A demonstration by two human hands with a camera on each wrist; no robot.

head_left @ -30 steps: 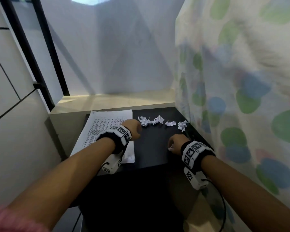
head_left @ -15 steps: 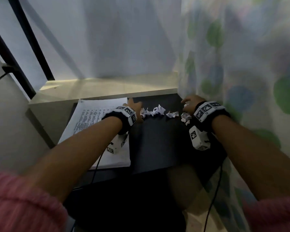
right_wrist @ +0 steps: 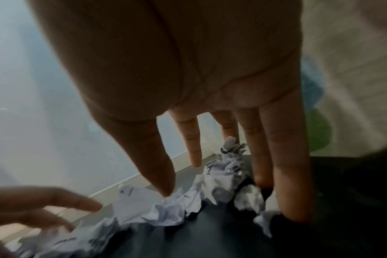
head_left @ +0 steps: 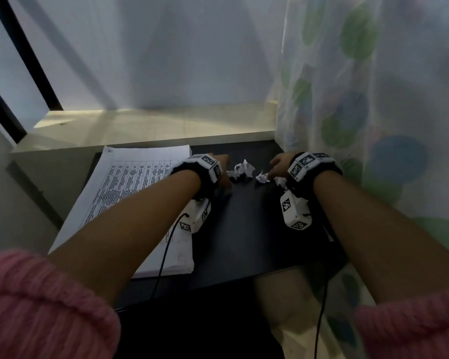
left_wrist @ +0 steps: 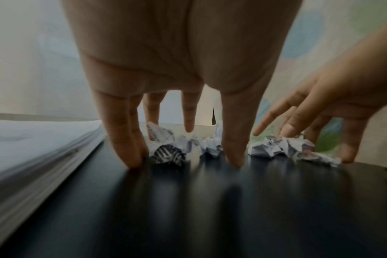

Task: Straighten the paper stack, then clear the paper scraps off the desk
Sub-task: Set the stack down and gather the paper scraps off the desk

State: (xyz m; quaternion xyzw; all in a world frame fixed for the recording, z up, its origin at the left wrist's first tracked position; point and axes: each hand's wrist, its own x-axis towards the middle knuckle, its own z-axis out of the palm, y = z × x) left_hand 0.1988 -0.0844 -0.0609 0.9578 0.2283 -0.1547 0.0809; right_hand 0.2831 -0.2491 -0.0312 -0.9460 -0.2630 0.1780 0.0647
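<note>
A stack of printed paper [head_left: 130,193] lies on the left of the black desk [head_left: 244,229]. Several crumpled white paper scraps [head_left: 243,169] lie in a row near the desk's far edge. My left hand [head_left: 222,172] stands at the row's left end, fingers straight and spread, tips on the desk beside a scrap [left_wrist: 168,153]. My right hand [head_left: 278,164] stands at the right end, fingers straight over the scraps [right_wrist: 210,188], thumb tip touching one. In the left wrist view the stack's edge [left_wrist: 44,153] runs along the left and the right hand [left_wrist: 320,111] reaches in.
A pale wooden ledge [head_left: 153,125] runs behind the desk. A sheer curtain with green and blue dots [head_left: 360,112] hangs close along the desk's right side. Cables [head_left: 163,255] trail from both wrist cameras toward the near edge.
Both hands have moved forward to the scrap row and closed in from either end. The scraps now lie bunched closer together between them.
</note>
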